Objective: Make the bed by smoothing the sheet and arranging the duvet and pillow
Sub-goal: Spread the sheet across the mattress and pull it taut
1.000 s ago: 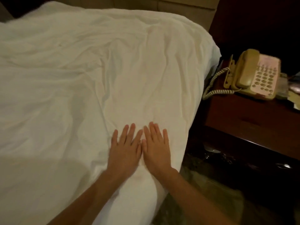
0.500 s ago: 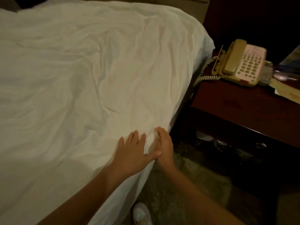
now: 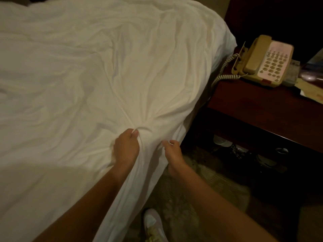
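Beside the dark surface [image 3: 253, 105], left hand [image 3: 125, 149] and right hand [image 3: 173, 152] grip the sheet [image 3: 104, 75] in clenched fingers [image 3: 132, 135]; a hard tug may bunch it.

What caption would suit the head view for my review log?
Left hand and right hand grip the sheet at the bed's edge, beside a nightstand with a phone.

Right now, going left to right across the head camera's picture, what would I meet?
White bedding → left hand, holding a bunch of it → right hand, pinching its edge → coiled cord → telephone.
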`<state>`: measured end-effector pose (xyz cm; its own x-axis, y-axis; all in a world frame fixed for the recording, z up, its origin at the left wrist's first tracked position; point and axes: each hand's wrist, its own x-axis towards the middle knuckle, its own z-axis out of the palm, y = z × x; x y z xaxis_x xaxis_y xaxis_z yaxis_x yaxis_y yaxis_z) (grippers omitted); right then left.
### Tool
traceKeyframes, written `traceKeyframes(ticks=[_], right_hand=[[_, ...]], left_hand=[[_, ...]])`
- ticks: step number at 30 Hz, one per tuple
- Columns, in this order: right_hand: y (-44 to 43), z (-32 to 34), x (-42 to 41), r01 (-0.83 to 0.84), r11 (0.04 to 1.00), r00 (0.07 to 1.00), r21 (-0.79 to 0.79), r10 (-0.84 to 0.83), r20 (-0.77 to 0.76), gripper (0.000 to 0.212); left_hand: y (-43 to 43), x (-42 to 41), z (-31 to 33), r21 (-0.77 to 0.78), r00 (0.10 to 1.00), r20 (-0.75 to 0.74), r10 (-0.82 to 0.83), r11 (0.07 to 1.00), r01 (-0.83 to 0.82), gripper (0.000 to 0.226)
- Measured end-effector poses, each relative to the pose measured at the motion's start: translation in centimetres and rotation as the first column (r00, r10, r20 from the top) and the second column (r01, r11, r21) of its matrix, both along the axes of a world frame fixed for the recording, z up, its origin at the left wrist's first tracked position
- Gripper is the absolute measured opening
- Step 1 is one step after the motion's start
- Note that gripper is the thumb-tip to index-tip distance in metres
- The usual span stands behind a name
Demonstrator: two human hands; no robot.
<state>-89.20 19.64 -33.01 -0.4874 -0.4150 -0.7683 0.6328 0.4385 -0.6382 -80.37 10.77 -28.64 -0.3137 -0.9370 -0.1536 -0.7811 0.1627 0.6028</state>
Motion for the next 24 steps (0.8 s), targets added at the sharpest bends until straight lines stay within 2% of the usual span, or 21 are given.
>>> traceKeyframes(ticks=[3,6,8,12,13,16,18,20,24], right_hand=[[-1.0,-0.4,0.2,0.034,0.997,0.989,-0.071,-0.023,0.144,0.079],[-2.2,-0.6,0.0,0.095,0.989,0.969,-0.118,-0.065,0.239,0.095],[-2.8,-0.5,-0.2,0.123,0.985,0.957,-0.120,-0.086,0.278,0.088],[-3.8,0.8,-1.0,0.204,0.972,0.953,-0.115,-0.170,0.250,0.016],[-3.9,1.4,-1.3,0.243,0.966,0.943,-0.087,-0.215,0.253,0.014],[-3.8,2.5,-2.1,0.327,0.945,0.915,-0.028,-0.309,0.258,0.025],[-3.4,2.6,-1.8,0.342,0.940,0.904,-0.005,-0.327,0.276,0.022],[-2.8,2.5,-1.1,0.304,0.951,0.909,-0.052,-0.273,0.317,0.021],[-2.8,3.4,0.4,0.183,0.956,0.900,-0.231,-0.068,0.430,0.050]], left_hand=[[-0.5,-0.6,-0.6,0.107,0.995,-0.041,0.095,0.990,-0.090,0.031],[-0.7,-1.1,-1.4,0.162,0.994,0.012,0.113,0.980,-0.113,0.037],[-0.7,-1.3,-1.6,0.182,0.992,0.030,0.118,0.976,-0.122,0.039],[-0.7,-1.4,-2.1,0.148,0.992,0.110,0.057,0.986,-0.073,0.039],[-0.6,-1.4,-2.2,0.139,0.991,0.128,0.044,0.988,-0.062,0.039],[-0.5,-1.6,-2.2,0.139,0.992,0.125,0.018,0.990,-0.035,0.039],[-0.7,-1.5,-2.1,0.153,0.995,0.096,0.003,0.988,-0.018,0.037],[-0.7,-1.6,-2.1,0.176,0.998,0.067,0.010,0.984,-0.021,0.035],[0.2,-1.9,-2.0,0.103,0.972,0.228,-0.054,0.994,0.031,0.037]])
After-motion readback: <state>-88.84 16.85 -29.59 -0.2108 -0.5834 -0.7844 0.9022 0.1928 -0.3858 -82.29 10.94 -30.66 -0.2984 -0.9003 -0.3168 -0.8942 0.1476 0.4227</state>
